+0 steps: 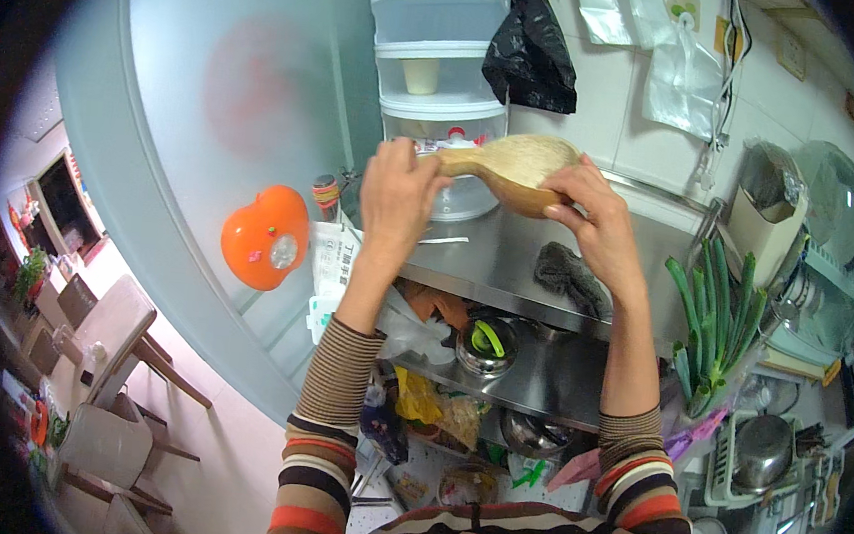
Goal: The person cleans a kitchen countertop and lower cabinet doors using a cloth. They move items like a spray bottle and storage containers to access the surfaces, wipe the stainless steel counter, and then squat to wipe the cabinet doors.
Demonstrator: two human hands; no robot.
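Note:
Both hands hold a dry gourd ladle (pixel 529 162) above a stainless steel shelf unit (pixel 488 257). My left hand (pixel 398 197) is closed around its narrow neck. At the wide bowl end, the fingers and thumb of my right hand (pixel 597 209) pinch the rim. The ladle lies roughly level, its pale side facing up and its smooth brown side partly showing below. Under my right hand a crumpled dark grey cloth (pixel 573 278) rests on the top shelf. A white strip (pixel 444 240) lies on that shelf near my left hand.
Clear-fronted stacked bins (pixel 443 20) and a hanging black plastic bag (pixel 530 57) stand beyond. Green scallions (pixel 719 328) and a dish rack (pixel 816 298) are at right. An orange apple-shaped box (pixel 264 237) is left, against a frosted glass panel (pixel 259 103). A metal bowl (pixel 486 354) sits below.

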